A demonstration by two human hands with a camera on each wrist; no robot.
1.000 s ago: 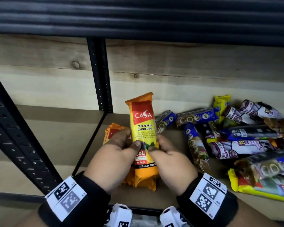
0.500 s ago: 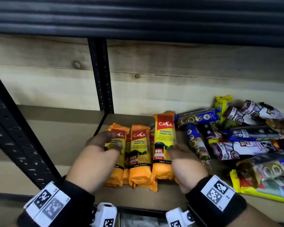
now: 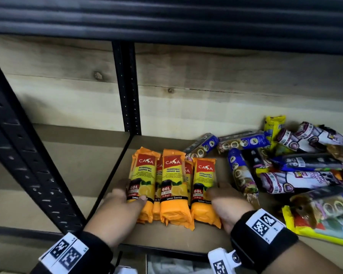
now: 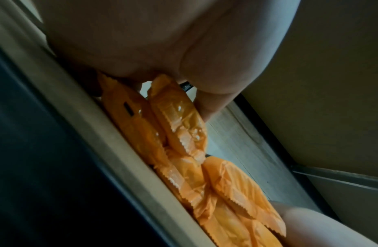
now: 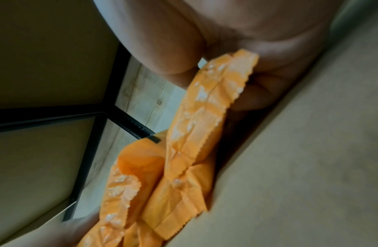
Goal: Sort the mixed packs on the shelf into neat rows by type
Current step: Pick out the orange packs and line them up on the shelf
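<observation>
Several orange CASA garbage-bag packs lie side by side near the front left of the shelf board (image 3: 186, 241). Three lie on top: a left pack (image 3: 145, 173), a middle pack (image 3: 172, 175) and a right pack (image 3: 205, 178). Two more show only as strips between them. My left hand (image 3: 131, 194) grips the left pack, thumb on its front and fingers behind its outer edge. My right hand (image 3: 216, 189) grips the right pack the same way. The wrist views show crimped orange pack ends (image 4: 179, 127) (image 5: 205, 107) under each palm.
A loose pile fills the shelf's right side: blue packs (image 3: 243, 142), white-and-purple packs (image 3: 297, 180), a yellow pack (image 3: 273, 125) and a yellow-edged pack (image 3: 315, 220). A black upright (image 3: 127, 88) stands behind the row, a slanted black post (image 3: 28, 165) at left. A wooden wall closes the back.
A second ago both hands held one orange pack upright above the others. It now lies at the right end of the row, and the hands have parted to the row's two outer packs.
</observation>
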